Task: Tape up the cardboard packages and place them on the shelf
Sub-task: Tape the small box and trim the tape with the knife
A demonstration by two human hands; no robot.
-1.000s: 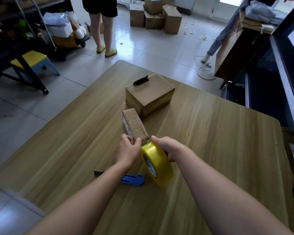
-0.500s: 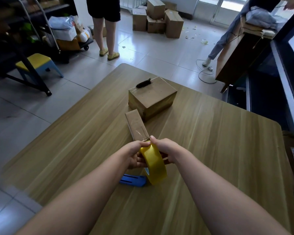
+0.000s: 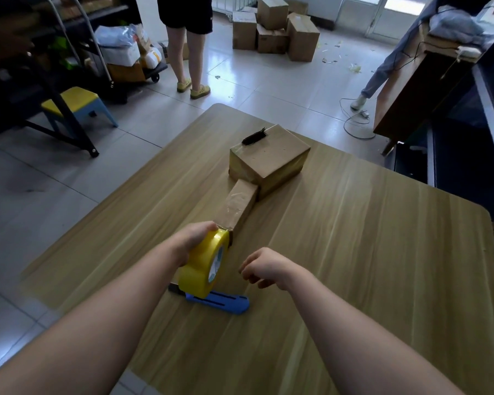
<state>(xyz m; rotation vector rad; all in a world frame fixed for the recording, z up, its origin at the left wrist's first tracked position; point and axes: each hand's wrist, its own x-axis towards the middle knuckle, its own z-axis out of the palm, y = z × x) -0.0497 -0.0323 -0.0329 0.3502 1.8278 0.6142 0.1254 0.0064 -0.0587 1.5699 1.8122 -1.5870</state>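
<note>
Both cardboard packages are taped shut, so their contents are hidden. The narrow package (image 3: 238, 208) lies mid-counter, its far end touching the larger package (image 3: 268, 161). The left hand (image 3: 193, 240) grips the yellow tape roll (image 3: 204, 263) at its near end. The right hand (image 3: 264, 267) hangs with fingers loosely curled, holding nothing. A blue knife (image 3: 220, 302) lies on the wooden counter (image 3: 368, 252) towards its near edge. Stacked boxes (image 3: 274, 32) stand on the tiled floor beyond.

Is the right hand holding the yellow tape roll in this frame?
No, the left hand grips the yellow tape roll, while the right hand hangs beside it with loosely curled fingers, holding nothing.
</note>
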